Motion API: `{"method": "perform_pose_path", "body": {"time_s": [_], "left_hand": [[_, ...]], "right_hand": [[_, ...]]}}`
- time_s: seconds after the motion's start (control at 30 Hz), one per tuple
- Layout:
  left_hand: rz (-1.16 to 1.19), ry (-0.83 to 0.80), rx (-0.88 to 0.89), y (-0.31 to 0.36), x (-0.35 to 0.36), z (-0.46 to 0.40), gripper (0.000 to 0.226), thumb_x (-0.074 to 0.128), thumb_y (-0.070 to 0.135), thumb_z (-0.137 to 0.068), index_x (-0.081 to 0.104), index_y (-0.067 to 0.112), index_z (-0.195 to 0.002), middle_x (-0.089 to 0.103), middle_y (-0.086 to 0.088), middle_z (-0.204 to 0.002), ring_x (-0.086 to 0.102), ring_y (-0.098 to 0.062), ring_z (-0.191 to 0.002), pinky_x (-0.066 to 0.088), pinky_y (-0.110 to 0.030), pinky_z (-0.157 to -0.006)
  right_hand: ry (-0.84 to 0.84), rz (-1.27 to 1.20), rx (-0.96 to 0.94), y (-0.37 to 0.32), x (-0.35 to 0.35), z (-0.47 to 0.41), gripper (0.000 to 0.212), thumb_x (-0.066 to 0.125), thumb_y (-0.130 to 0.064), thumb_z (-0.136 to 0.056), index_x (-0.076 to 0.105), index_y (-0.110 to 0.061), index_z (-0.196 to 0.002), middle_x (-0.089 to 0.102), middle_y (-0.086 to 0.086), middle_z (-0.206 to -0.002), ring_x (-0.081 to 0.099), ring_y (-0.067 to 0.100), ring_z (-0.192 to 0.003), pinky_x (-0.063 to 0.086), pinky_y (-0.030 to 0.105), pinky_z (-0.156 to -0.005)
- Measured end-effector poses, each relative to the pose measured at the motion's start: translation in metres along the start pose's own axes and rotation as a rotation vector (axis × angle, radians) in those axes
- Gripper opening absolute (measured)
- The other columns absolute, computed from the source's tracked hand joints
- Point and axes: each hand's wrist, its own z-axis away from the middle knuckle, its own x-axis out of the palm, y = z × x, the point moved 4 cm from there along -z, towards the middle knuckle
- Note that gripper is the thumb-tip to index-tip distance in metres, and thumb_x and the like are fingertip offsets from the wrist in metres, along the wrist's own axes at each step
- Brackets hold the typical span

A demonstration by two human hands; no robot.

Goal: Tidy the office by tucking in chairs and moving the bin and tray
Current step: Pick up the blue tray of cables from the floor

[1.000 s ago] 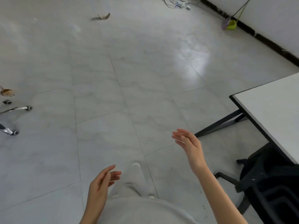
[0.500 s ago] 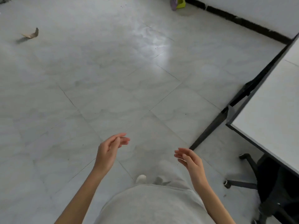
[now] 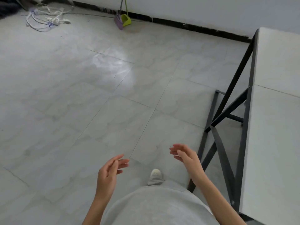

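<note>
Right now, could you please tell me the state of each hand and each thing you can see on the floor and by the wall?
Left hand: open, fingers relaxed, holding nothing.
Right hand: open, fingers relaxed, holding nothing.
Table: standing at the right, its visible top bare.
Dustpan: green, upright by the wall.
Broom: purple bristles on the floor, beside the dustpan.
Cables: white, lying in a loose tangle on the floor.

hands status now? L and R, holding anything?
Left hand: open, fingers relaxed, holding nothing, in the air above the floor.
Right hand: open, fingers loosely extended, holding nothing, beside the table frame but not touching it.
</note>
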Motion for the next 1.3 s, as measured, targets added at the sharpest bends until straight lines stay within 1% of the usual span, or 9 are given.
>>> {"method": "perform_pose_path", "body": {"time_s": [0.2, 0.3, 0.43, 0.6, 0.73, 0.9, 1.07, 1.17, 1.3], "left_hand": [[0.003, 0.055, -0.070, 0.028, 0.010, -0.115, 0.033, 0.034, 0.001, -0.097, 0.064, 0.016, -0.098, 0.072, -0.007, -0.089, 0.069, -0.009, -0.075, 0.052, -0.014, -0.062], [-0.004, 0.039, -0.070, 0.043, 0.032, -0.196, 0.032, 0.036, 0.001, -0.096, 0.064, 0.015, -0.098, 0.074, -0.001, -0.084, 0.069, -0.011, -0.075, 0.052, -0.014, -0.062], [-0.052, -0.104, -0.034, 0.080, 0.079, -0.323, 0.033, 0.034, 0.000, -0.097, 0.063, 0.016, -0.100, 0.075, 0.006, -0.083, 0.069, -0.008, -0.075, 0.051, -0.014, -0.065], [-0.114, -0.316, 0.096, 0.180, 0.151, -0.478, 0.034, 0.037, 0.001, -0.097, 0.063, 0.023, -0.098, 0.074, 0.012, -0.085, 0.068, -0.011, -0.079, 0.051, -0.018, -0.070], [-0.132, -0.488, 0.185, 0.256, 0.230, -0.577, 0.024, 0.041, 0.021, -0.088, 0.062, 0.021, -0.100, 0.073, 0.016, -0.082, 0.068, -0.008, -0.077, 0.049, -0.018, -0.070], [-0.137, -0.605, 0.263, 0.303, 0.346, -0.681, 0.029, 0.039, 0.019, -0.088, 0.060, 0.015, -0.107, 0.073, 0.016, -0.087, 0.068, -0.008, -0.083, 0.051, -0.019, -0.074], [-0.115, -0.570, 0.169, 0.326, 0.437, -0.767, 0.032, 0.034, -0.002, -0.097, 0.060, 0.011, -0.110, 0.074, 0.013, -0.087, 0.069, -0.007, -0.083, 0.052, -0.018, -0.075], [-0.095, -0.506, 0.120, 0.342, 0.474, -0.810, 0.033, 0.034, -0.002, -0.096, 0.061, 0.012, -0.109, 0.074, 0.001, -0.091, 0.069, -0.012, -0.085, 0.053, -0.016, -0.074], [-0.098, -0.434, 0.068, 0.366, 0.527, -0.871, 0.034, 0.034, 0.000, -0.097, 0.061, 0.017, -0.107, 0.074, 0.011, -0.092, 0.069, -0.009, -0.084, 0.053, -0.014, -0.073]], "right_hand": [[0.026, -0.044, -0.095, -0.107, 0.007, -0.152, 0.030, 0.036, 0.005, -0.093, 0.059, -0.011, -0.102, 0.067, 0.005, -0.098, 0.064, 0.015, -0.091, 0.052, 0.024, -0.083], [0.063, -0.049, -0.116, -0.135, 0.003, -0.231, 0.030, 0.036, 0.005, -0.093, 0.060, -0.012, -0.101, 0.068, 0.003, -0.096, 0.065, 0.012, -0.088, 0.052, 0.022, -0.081], [0.172, -0.054, -0.087, -0.155, -0.015, -0.326, 0.029, 0.036, 0.006, -0.093, 0.059, -0.010, -0.101, 0.067, 0.003, -0.094, 0.064, 0.010, -0.085, 0.051, 0.018, -0.076], [0.378, -0.137, 0.020, -0.166, -0.050, -0.391, 0.029, 0.037, 0.005, -0.094, 0.061, -0.011, -0.100, 0.068, 0.007, -0.096, 0.065, 0.019, -0.090, 0.053, 0.016, -0.073], [0.527, -0.191, 0.082, -0.176, -0.081, -0.427, 0.028, 0.039, 0.002, -0.095, 0.062, -0.014, -0.099, 0.068, 0.008, -0.099, 0.065, 0.019, -0.093, 0.054, 0.018, -0.075], [0.630, -0.280, 0.053, -0.197, -0.130, -0.520, 0.029, 0.041, 0.003, -0.094, 0.060, -0.012, -0.109, 0.068, 0.004, -0.107, 0.066, 0.014, -0.096, 0.053, 0.019, -0.079], [0.581, -0.308, -0.005, -0.266, -0.217, -0.667, 0.032, 0.042, 0.003, -0.094, 0.060, -0.021, -0.106, 0.066, 0.003, -0.109, 0.063, 0.015, -0.101, 0.051, 0.022, -0.085], [0.562, -0.274, -0.096, -0.333, -0.278, -0.753, 0.031, 0.040, 0.004, -0.095, 0.058, -0.012, -0.113, 0.065, 0.004, -0.108, 0.065, 0.007, -0.096, 0.051, 0.020, -0.084], [0.517, -0.230, -0.166, -0.414, -0.345, -0.852, 0.032, 0.039, 0.002, -0.095, 0.057, -0.019, -0.111, 0.064, -0.001, -0.109, 0.063, 0.006, -0.097, 0.049, 0.023, -0.091]]}}
